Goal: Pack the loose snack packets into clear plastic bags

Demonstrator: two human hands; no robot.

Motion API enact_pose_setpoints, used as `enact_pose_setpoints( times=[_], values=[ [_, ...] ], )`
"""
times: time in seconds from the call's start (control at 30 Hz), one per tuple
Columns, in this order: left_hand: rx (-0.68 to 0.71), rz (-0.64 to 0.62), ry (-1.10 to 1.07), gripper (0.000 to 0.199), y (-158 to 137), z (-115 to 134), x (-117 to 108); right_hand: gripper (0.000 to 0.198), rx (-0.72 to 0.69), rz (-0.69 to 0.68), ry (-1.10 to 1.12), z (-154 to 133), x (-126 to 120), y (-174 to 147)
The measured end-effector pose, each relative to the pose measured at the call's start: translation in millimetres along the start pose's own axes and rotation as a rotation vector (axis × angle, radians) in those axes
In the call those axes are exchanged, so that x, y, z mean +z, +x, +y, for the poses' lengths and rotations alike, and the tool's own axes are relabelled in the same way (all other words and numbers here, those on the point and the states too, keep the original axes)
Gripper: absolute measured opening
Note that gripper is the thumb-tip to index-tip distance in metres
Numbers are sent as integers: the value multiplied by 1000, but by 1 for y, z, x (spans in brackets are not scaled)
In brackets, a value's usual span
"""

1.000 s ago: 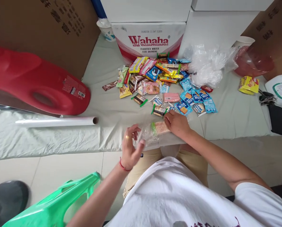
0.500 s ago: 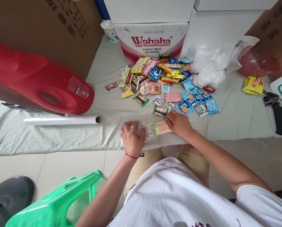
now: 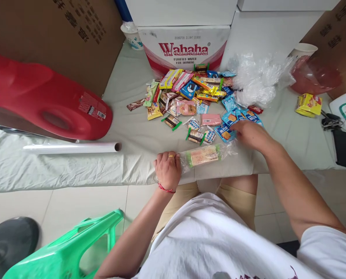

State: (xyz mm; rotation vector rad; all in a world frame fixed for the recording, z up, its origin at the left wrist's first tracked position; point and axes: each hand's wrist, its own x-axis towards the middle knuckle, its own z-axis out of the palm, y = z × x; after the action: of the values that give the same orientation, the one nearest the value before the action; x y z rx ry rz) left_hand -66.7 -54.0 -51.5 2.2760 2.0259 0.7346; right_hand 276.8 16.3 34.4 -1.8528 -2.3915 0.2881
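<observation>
A clear plastic bag [image 3: 229, 150] lies near the table's front edge, with a pale wafer-like snack in a green-ended wrapper [image 3: 204, 155] inside it. My left hand [image 3: 168, 167], a ring on one finger and a red string at the wrist, is closed on the bag's left end. Over the blue biscuit packets [image 3: 226, 133] at the right of the snack pile is my right hand [image 3: 253, 136]. Its fingers point left and are partly hidden and blurred, so their grip does not show. Small white-and-blue packets [image 3: 209, 135] and a green-ended dark biscuit packet [image 3: 195, 136] lie just beyond the bag.
Mixed wrapped snacks [image 3: 187, 89] are heaped before a Wahaha carton [image 3: 184, 48]. Crumpled clear plastic bags [image 3: 256, 79] lie right of them. A white roll [image 3: 71, 148] and a large red jug [image 3: 74, 104] are at left. A green stool [image 3: 65, 248] stands below.
My right hand has left the bagged snack and moved right and away from me to the blue packets. My left hand has shifted slightly right and closed on the bag's end.
</observation>
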Motion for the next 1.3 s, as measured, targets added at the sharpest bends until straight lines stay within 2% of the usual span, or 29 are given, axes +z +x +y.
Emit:
enact_pose_setpoints(
  times=[0.07,0.1,0.13,0.17,0.23,0.3,0.4,0.5,0.53,0.6,0.67,0.73,0.77,0.83,0.9,0.93,1.0,1.07,1.17,1.3],
  values=[
    [0,-28,-7,29,0,0,1,32,156,232,-112,-7,-7,-10],
    [-5,-41,-15,29,1,0,1,33,145,316,-102,-18,-7,-17],
    [-10,-51,-27,30,2,0,1,33,78,374,-55,-33,-4,-24],
    [-20,-60,-43,30,3,0,1,34,-38,377,16,-51,2,-31],
    [-71,-94,-91,28,7,-2,-2,36,-337,208,139,-88,19,-44],
    [-170,-161,-173,25,14,-3,-9,35,-434,51,145,-116,38,-50],
    [-394,-306,-439,22,28,1,-21,36,-413,-49,106,-132,58,-51],
    [-680,-480,-930,29,41,17,-30,38,-406,-70,144,-129,61,-47],
    [-747,-532,-1085,31,44,25,-31,38,-408,-73,167,-128,61,-47],
    [-789,-590,-1273,30,45,42,-32,39,-410,-72,228,-125,59,-46],
    [-723,-570,-1253,21,41,58,-30,41,-444,-65,323,-120,58,-46],
    [-521,-507,-1067,13,32,69,-27,42,-472,-30,452,-109,58,-48],
    [-381,-468,-933,16,27,72,-26,41,-446,15,505,-101,57,-50],
    [-110,-401,-640,28,15,77,-24,38,-289,161,516,-82,56,-53],
    [60,-365,-387,38,5,80,-23,38,-55,285,398,-63,54,-56],
    [106,-360,-290,42,0,82,-21,42,51,296,328,-54,54,-56],
    [162,-350,-147,46,-5,85,-19,46,181,201,264,-42,55,-57],
    [195,-329,-61,48,-8,87,-16,34,219,64,343,-36,57,-58],
    [225,-304,-8,48,-9,88,-13,25,265,-9,700,-31,56,-59],
    [240,-311,-12,50,-9,84,-12,39,454,63,1281,-27,47,-62]
  ],
)
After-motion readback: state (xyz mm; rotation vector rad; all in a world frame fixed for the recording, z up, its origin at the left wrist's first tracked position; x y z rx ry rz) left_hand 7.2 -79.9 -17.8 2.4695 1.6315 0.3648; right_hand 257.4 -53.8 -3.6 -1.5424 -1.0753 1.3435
